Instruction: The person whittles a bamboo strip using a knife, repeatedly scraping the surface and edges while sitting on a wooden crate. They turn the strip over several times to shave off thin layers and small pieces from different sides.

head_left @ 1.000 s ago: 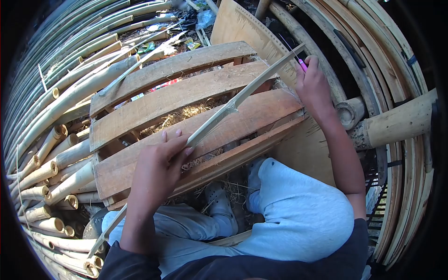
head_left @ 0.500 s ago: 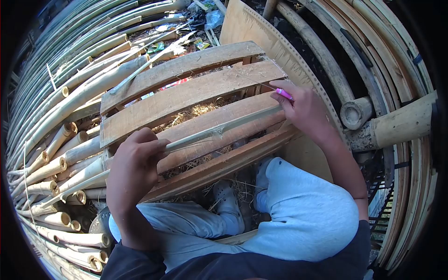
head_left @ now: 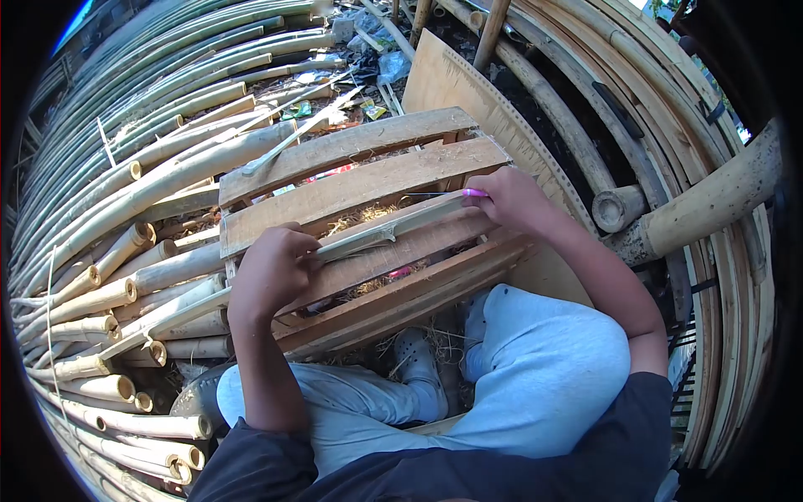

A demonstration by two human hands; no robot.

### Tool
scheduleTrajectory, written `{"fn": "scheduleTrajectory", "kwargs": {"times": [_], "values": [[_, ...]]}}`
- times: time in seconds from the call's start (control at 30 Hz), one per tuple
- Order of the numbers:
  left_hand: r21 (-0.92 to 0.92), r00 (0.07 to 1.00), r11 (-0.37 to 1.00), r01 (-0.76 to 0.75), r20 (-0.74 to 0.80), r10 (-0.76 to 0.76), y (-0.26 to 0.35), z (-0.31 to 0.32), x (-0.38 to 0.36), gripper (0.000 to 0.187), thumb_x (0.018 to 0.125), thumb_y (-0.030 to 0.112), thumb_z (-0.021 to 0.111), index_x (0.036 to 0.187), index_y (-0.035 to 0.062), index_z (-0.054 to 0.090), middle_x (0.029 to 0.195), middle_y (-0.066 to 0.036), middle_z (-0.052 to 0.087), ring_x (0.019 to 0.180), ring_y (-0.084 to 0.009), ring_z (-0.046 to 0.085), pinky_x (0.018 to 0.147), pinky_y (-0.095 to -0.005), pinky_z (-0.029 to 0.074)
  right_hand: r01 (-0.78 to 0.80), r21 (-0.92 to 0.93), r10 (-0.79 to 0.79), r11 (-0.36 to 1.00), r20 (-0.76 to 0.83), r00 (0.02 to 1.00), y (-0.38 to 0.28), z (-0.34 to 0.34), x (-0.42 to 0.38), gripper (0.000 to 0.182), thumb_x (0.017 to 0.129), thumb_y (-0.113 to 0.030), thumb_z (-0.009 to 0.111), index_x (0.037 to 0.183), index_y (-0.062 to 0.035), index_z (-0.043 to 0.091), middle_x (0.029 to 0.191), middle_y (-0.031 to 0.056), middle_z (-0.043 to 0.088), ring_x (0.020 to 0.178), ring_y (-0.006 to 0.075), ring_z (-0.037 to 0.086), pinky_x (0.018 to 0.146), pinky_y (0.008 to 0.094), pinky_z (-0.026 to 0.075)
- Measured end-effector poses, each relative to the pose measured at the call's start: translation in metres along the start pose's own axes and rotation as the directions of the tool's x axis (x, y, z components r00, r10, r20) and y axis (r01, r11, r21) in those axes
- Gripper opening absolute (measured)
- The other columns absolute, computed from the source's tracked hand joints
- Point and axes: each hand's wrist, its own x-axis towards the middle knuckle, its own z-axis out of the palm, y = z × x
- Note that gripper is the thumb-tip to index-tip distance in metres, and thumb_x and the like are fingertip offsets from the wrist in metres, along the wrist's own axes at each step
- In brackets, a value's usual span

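Note:
A long, pale bamboo strip (head_left: 360, 240) runs across a slatted wooden crate (head_left: 335, 201), with a peeled, frayed spot near its middle. My left hand (head_left: 272, 272) is closed around the strip at the crate's left part. Over the crate's right part, my right hand (head_left: 508, 199) is closed on a tool with a pink handle (head_left: 474, 193), whose thin shaft points left above the slats. The strip's right end reaches this hand; whether its fingers also grip it is hidden. Past my left hand the strip continues down to the left.
Stacked bamboo poles (head_left: 109, 293) fill the left side. A thin board (head_left: 435, 75) leans behind the crate. Thick bamboo (head_left: 719, 197) and long curved strips (head_left: 736, 335) stand at the right. My bent legs (head_left: 544, 360) are below the crate, and plastic litter (head_left: 393, 67) lies behind.
My right hand has moved left and down with the pink-handled tool, closer to the strip. The whole view has shifted, with the crate appearing slightly lower and further right.

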Motion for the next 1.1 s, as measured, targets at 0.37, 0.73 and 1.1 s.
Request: {"fn": "scheduleTrajectory", "kwargs": {"times": [0.37,0.73,1.1], "values": [[-0.076,0.979,0.996,0.036,-0.200,-0.050,0.020,0.047,0.016,0.027,0.090,0.034,0.077,0.102,0.0098,0.080,0.097,-0.010,0.073,0.094,-0.0298,0.072,0.083,-0.0419,0.056,0.105,-0.341,-0.026,0.934,0.226,0.974,-0.024,-0.010,0.031,0.014,0.091,-0.022,0.068,0.097,-0.0134,0.078,0.092,0.0158,0.075,0.093,0.0371,0.072,0.080,0.0500,0.056],[0.148,0.955,0.987,-0.067,-0.278,0.106,0.010,0.064,0.023,0.020,0.092,0.033,0.072,0.104,0.0196,0.082,0.097,-0.005,0.071,0.096,-0.0267,0.070,0.080,-0.0433,0.056,-0.034,-0.338,0.049,0.940,0.034,0.998,-0.030,0.010,0.011,0.011,0.086,-0.014,0.067,0.093,-0.0129,0.076,0.087,0.0163,0.074,0.086,0.0374,0.073,0.076,0.0514,0.057],[0.173,0.955,0.981,-0.083,-0.268,0.128,0.015,0.062,0.017,0.022,0.092,0.029,0.074,0.112,0.0237,0.080,0.096,-0.004,0.069,0.093,-0.0272,0.070,0.078,-0.0409,0.055,-0.165,0.183,0.175,0.969,-0.041,0.984,-0.069,-0.040,-0.046,0.023,0.103,-0.021,0.060,0.115,-0.0038,0.070,0.093,0.0251,0.072,0.093,0.0449,0.070,0.082,0.0531,0.054]]}}
